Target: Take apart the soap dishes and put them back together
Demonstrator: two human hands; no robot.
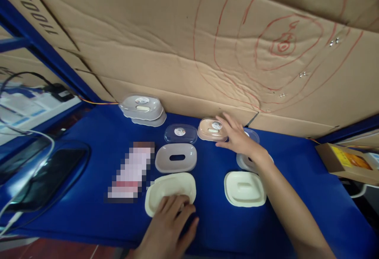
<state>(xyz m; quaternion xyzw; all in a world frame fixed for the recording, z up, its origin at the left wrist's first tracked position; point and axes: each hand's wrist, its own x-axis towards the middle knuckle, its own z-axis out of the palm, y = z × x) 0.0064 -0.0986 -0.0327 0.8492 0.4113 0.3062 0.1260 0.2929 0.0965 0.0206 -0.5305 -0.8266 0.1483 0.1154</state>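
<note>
My left hand (173, 213) is at the near right of a cream soap dish base (160, 186), its bent fingers over the dish and its thumb apart; what lies under the fingers is hidden. My right hand (237, 134) reaches to the back, thumb and fingers spread around the right end of a peach soap box (209, 130) with a clear stickered lid. Behind the cream base lie a greyish slotted tray (176, 148) and a clear lid (170, 134). At right sit a cream piece with a raised bar (244, 190), a slotted tray (242, 162) and a clear lid (254, 134), partly behind my right arm.
Grey soap boxes (145, 111) are stacked at the back left of the blue table (213, 227). A blurred-out pink item (132, 170) lies left of the trays. A phone (56, 180) with a cable is further left. A cardboard box (346, 162) stands at right, and cardboard (166, 53) walls the back.
</note>
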